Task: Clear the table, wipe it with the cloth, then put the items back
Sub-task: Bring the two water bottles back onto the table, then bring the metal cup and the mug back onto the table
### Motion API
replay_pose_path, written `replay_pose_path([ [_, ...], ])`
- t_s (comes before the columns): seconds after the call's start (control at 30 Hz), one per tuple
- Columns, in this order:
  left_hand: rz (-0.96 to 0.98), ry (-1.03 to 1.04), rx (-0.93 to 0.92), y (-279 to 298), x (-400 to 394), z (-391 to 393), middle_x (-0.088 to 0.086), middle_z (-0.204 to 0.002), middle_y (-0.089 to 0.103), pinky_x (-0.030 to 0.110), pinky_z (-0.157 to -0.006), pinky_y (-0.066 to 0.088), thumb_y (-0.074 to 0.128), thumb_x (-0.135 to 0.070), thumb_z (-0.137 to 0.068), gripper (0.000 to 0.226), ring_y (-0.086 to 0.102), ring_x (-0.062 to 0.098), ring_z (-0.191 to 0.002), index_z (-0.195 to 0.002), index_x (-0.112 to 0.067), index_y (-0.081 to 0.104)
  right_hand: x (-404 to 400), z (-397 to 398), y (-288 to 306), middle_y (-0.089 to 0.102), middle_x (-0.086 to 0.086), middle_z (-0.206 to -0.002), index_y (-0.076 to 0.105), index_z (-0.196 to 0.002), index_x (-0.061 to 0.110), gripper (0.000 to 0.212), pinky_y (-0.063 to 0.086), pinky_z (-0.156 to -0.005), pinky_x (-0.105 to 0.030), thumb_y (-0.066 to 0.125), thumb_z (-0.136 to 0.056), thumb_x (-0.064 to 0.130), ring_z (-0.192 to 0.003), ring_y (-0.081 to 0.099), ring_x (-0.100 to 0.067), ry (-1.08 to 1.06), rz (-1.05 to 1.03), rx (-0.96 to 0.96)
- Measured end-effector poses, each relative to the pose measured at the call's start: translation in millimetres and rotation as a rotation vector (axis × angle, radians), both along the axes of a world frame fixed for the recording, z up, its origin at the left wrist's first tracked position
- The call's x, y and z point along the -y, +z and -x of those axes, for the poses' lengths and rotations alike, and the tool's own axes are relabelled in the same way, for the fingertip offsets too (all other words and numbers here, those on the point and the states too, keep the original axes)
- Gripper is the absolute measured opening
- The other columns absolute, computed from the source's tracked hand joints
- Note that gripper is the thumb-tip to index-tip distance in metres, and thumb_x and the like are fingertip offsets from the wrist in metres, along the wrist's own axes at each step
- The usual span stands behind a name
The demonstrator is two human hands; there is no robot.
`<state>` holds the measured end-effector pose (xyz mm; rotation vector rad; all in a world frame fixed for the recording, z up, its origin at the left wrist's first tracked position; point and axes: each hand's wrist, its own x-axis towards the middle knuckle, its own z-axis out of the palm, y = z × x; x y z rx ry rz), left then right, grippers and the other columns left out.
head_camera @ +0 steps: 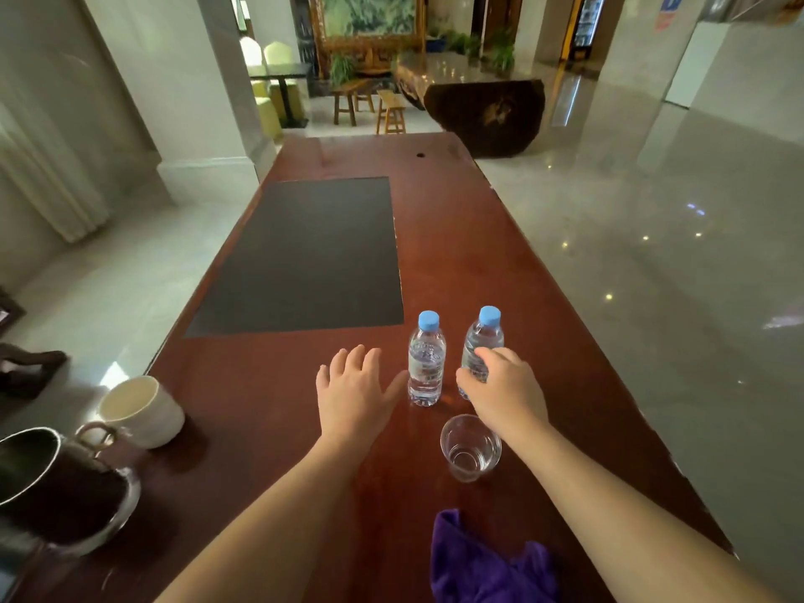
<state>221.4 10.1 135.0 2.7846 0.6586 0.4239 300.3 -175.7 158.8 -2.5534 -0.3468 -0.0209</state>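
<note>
On the left edge of the table (pixel 500 263) a metal pot (pixel 52 485) and a cream mug (pixel 143 411) are set close together, and a dark mat (pixel 304 258) is laid flat farther out, left of centre. The left hand (pixel 352 396) is held palm down above the bare wood with its fingers spread and nothing gripped; its thumb is stretched toward the left bottle (pixel 426 363) and lies just beside it, though contact cannot be confirmed. That bottle is stood upright, cap on, directly to the right of this hand, so it is judged to be the left hand's target and a short sideways reach would be needed. The right bottle (pixel 483 337), also upright and capped, is stood just beside the first, and the right hand (pixel 500 389) is curled around its lower half from the near side; whether the grip is fully closed cannot be told. An empty glass (pixel 470 446) is placed near the bottles, under the right wrist, and could be knocked as that arm is drawn back. The purple cloth (pixel 483 563) is left crumpled at the near edge, between the forearms. Clearing is judged barely begun.
</note>
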Motion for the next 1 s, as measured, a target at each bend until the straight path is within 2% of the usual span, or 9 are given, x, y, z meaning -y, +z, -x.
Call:
replay_pose_path([
  [0.13, -0.053, 0.044, -0.002, 11, -12, 22, -0.002, -0.146, 0.048, 0.049, -0.115, 0.022, 0.041, -0.066, -0.092, 0.061, 0.031, 0.026, -0.142, -0.135, -0.024, 0.052, -16, 11, 10, 0.051, 0.005, -0.138, 0.052, -0.137, 0.022, 0.052, 0.043, -0.092, -0.035, 0.05, -0.09, 0.047, -0.124, 0.046, -0.02, 0.099, 0.026, 0.037],
  [0.3, -0.077, 0.146, 0.005, 31, -42, 54, -0.001, -0.147, 0.047, 0.048, -0.115, 0.022, 0.039, -0.065, -0.093, 0.062, 0.029, 0.025, -0.143, -0.137, -0.023, 0.049, -51, 23, 23, 0.054, 0.001, -0.136, 0.055, -0.134, 0.02, 0.051, 0.042, -0.092, -0.036, 0.052, -0.089, 0.043, -0.122, 0.049, -0.023, 0.228, 0.01, 0.08],
  [0.53, -0.019, 0.352, 0.105, 58, -107, 111, -0.002, -0.143, 0.05, 0.045, -0.113, 0.027, 0.041, -0.063, -0.093, 0.059, 0.035, 0.023, -0.139, -0.137, -0.025, 0.047, -135, 55, 28, 0.052, -0.003, -0.139, 0.049, -0.139, 0.024, 0.06, 0.043, -0.093, -0.036, 0.059, -0.085, 0.049, -0.123, 0.051, -0.025, 0.384, -0.063, 0.025],
  [0.73, -0.119, 0.467, 0.163, 68, -164, 180, 0.001, -0.136, 0.055, 0.042, -0.108, 0.028, 0.048, -0.058, -0.093, 0.055, 0.041, 0.024, -0.133, -0.132, -0.02, 0.052, -220, 82, 31, 0.05, -0.007, -0.142, 0.04, -0.145, 0.021, 0.073, 0.041, -0.096, -0.036, 0.064, -0.082, 0.048, -0.128, 0.048, -0.025, 0.486, -0.091, -0.061],
  [0.83, -0.095, 0.589, 0.185, 68, -190, 219, 0.003, -0.136, 0.055, 0.042, -0.108, 0.028, 0.05, -0.058, -0.092, 0.059, 0.041, 0.025, -0.133, -0.135, -0.019, 0.05, -258, 96, 30, 0.049, -0.008, -0.142, 0.038, -0.146, 0.021, 0.075, 0.04, -0.096, -0.036, 0.066, -0.081, 0.047, -0.127, 0.048, -0.025, 0.533, -0.1, -0.096],
  [1.0, -0.039, 0.794, 0.117, 55, -219, 275, 0.009, -0.143, 0.05, 0.045, -0.107, 0.032, 0.05, -0.065, -0.087, 0.075, 0.039, 0.03, -0.135, -0.142, -0.016, 0.042, -310, 116, 24, 0.049, -0.007, -0.141, 0.037, -0.146, 0.022, 0.075, 0.041, -0.096, -0.037, 0.066, -0.082, 0.049, -0.126, 0.049, -0.027, 0.615, -0.078, -0.122],
])
